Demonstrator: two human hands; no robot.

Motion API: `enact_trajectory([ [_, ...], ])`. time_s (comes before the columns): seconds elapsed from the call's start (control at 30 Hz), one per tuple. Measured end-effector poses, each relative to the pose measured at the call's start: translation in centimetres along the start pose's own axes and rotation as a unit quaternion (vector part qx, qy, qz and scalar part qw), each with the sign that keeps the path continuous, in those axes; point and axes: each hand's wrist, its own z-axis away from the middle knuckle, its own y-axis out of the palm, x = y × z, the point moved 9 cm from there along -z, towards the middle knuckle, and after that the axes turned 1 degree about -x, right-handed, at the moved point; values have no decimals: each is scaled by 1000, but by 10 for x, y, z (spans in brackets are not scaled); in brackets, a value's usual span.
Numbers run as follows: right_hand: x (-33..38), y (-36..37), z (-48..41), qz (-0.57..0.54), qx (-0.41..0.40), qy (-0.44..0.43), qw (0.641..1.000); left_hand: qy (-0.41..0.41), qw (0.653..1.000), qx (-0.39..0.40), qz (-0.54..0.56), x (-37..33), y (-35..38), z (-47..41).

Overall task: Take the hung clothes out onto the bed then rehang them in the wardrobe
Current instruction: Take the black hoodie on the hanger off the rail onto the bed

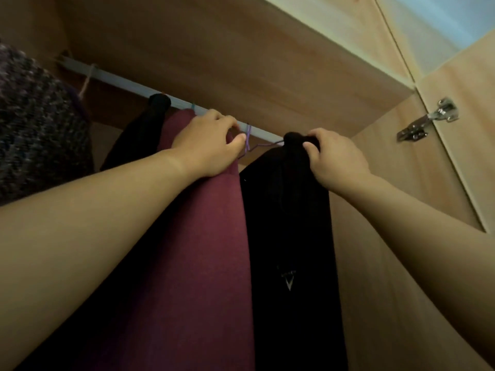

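Observation:
I look up into a wooden wardrobe at its grey rail [128,85]. A black garment [292,223] hangs from a purple wire hanger [249,141] hooked over the rail. My left hand [209,143] pinches that hanger just below its hook. My right hand [334,159] grips the black garment's top at its shoulder. A maroon garment [198,250] hangs to the left, partly behind my left arm. Farther left another black garment [144,135] hangs on the rail.
A speckled dark knit garment [37,124] fills the left edge, hung by a pinkish hook [88,81]. The wardrobe's shelf [241,49] sits just above the rail. The right side wall [401,210] is close, with a metal door hinge [428,119] and the open door [471,129].

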Motion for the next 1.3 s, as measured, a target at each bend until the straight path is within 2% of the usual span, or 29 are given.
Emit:
enact_trajectory([
  [0.1, -16, 5, 0, 23, 6, -5, 1000, 9, 1000, 22, 7, 2, 13, 5],
  [0.47, 3, 50, -37, 104, 86, -38, 990, 23, 999, -14, 26, 15, 14, 23],
  [0.77, -4, 54, -31, 38, 36, 10, 999, 24, 997, -28, 64, 18, 16, 27],
  [0.97, -13, 65, -40, 70, 46, -2, 996, 32, 995, -55, 75, 14, 30, 28],
  [1.13, -24, 70, -42, -3, 35, 39, 999, 22, 995, -63, 72, 19, 39, 30],
  [1.3, -31, 67, -40, -13, 14, 61, 998, 23, 995, -66, 70, 19, 48, 30],
])
